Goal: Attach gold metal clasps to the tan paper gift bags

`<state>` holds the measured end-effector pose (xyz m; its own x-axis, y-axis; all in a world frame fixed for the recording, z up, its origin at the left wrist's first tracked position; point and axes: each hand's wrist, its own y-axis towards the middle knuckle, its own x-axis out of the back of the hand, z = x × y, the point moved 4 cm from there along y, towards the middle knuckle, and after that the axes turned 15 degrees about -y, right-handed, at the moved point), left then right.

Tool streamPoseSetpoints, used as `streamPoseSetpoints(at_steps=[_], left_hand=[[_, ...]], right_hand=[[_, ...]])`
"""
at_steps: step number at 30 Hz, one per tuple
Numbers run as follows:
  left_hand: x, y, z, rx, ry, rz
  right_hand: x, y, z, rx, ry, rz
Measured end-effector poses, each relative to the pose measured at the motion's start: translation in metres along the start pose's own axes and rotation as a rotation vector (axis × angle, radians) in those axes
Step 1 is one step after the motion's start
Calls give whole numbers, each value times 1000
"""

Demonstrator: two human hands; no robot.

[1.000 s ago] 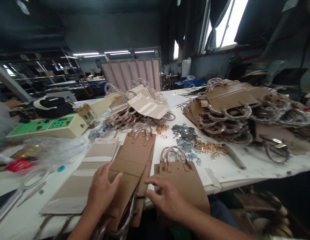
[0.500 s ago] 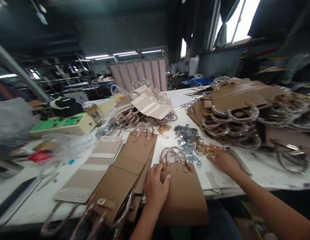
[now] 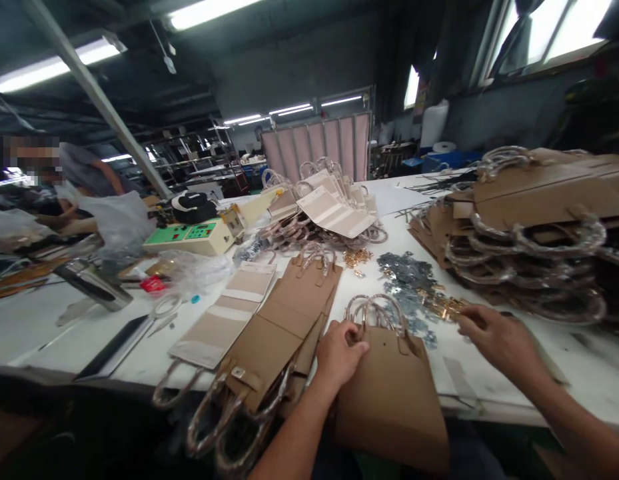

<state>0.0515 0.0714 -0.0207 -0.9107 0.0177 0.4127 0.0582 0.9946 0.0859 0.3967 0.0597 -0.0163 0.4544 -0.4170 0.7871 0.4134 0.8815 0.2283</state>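
Observation:
A brown handbag panel [image 3: 392, 400] with plastic-wrapped handles [image 3: 372, 310] hangs over the table's front edge. My left hand [image 3: 342, 353] is closed on its upper left corner, thumb on the front face. Out to the right, my right hand [image 3: 499, 337] has thumb and fingers pinched together beside a heap of gold metal pieces [image 3: 444, 305]; whether a piece is between the fingertips cannot be made out. Grey metal plates [image 3: 406, 277] lie scattered behind the bag's handles. Left of the bag, more brown bag pieces [image 3: 284, 313] lie overlapped, next to a beige striped panel [image 3: 229, 313].
Stacked brown bags [image 3: 544, 193] rise at the right, and another bag pile [image 3: 334, 207] stands at the back. To the left are a machine with green panels [image 3: 194, 237], a metal cylinder [image 3: 94, 283] and a tape roll [image 3: 166, 305]. A person [image 3: 84, 170] is at far left.
The view has swung left, bringing a person into sight. My right hand stays by the gold pieces, its fingers now pinched at the near edge. My left hand still holds the bag's corner.

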Motion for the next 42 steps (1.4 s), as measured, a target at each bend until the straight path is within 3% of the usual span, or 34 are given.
streamPoseSetpoints(at_steps=[4,6,8,11,14,17,19,23,25,27,33,37,42], left_hand=[[1,5,7,-19,-171,-26],[0,3,8,-13,-197,-61],[0,-2,7,-23,-216,-122],[-1,-10,1,-49,-234,-221],[0,-15,2,14,-340,-287],[6,-18,9,90,-456,-335],[8,-21,16,211,-644,-304],[-3,-32,18,542,-1152,-57],[-9,-37,13,617,-1264,-34],[-15,-40,8,643,-1319,-84],[-20,-48,1,452,-1290,-382],[-15,-56,-3,315,-1161,-355],[-14,-62,-5,302,-1163,-320]], right_hand=[[-38,-57,61,-66,564,324],[-57,-81,86,-13,574,377],[-71,-95,99,52,469,334],[-78,-104,101,143,354,205],[-77,-107,96,243,274,97],[-79,-107,89,242,190,86],[-78,-106,87,201,177,129],[-67,-102,93,148,203,199],[-63,-103,101,134,245,223],[-64,-108,110,107,342,270],[-82,-122,131,-24,587,379],[-78,-126,141,3,616,363],[-64,-131,145,228,374,260]])
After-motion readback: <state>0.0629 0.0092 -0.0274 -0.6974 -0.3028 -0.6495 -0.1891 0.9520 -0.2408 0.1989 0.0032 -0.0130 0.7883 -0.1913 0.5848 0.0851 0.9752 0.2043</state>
